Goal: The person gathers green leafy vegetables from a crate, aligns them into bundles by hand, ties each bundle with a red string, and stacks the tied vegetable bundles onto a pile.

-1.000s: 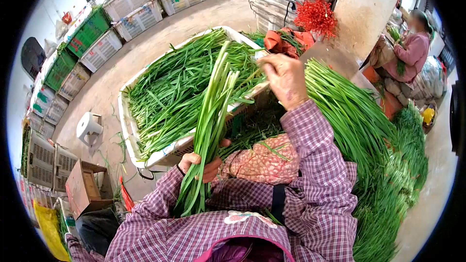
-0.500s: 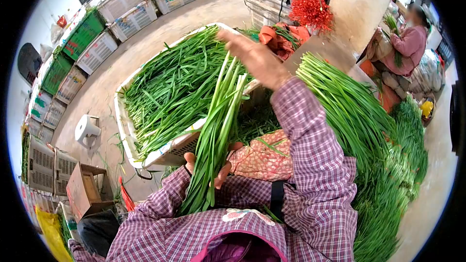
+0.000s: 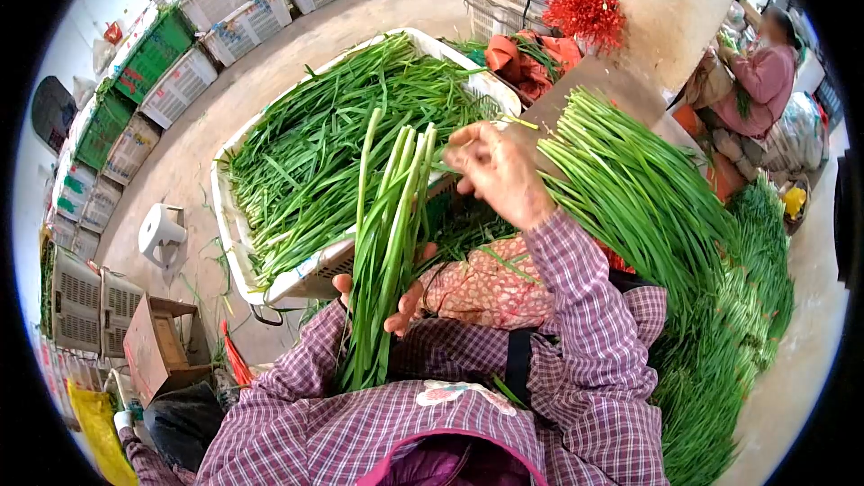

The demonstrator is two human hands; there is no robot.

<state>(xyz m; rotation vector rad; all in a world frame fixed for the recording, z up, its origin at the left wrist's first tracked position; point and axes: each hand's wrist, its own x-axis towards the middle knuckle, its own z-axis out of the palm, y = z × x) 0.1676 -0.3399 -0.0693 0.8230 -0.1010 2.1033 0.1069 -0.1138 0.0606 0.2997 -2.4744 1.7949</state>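
My left hand (image 3: 405, 301) is cupped around a small bunch of long green stalks (image 3: 389, 216), their pale ends pointing up and away from me. To the right of those pale ends is my right hand (image 3: 490, 166), raised with its fingers curled; whether something thin is between them is too small to tell. Beyond the bunch stands a white crate (image 3: 225, 216) filled with green stalks (image 3: 315, 144). A large sheaf of green stalks (image 3: 630, 189) lies to the right of my right forearm.
More greens (image 3: 711, 405) are heaped at the lower right. Red ties (image 3: 583, 14) hang near a pillar (image 3: 679, 9). A co-worker in pink (image 3: 765, 76) sits at the upper right. A white stool (image 3: 162, 236) and a cardboard box (image 3: 153, 351) stand at left, with stacked crates (image 3: 234, 0) behind.
My right hand has swept left over the crate, then come back right and lower, its fingers curling. The bunch in my left hand has shifted, with its stalks fanned slightly apart.
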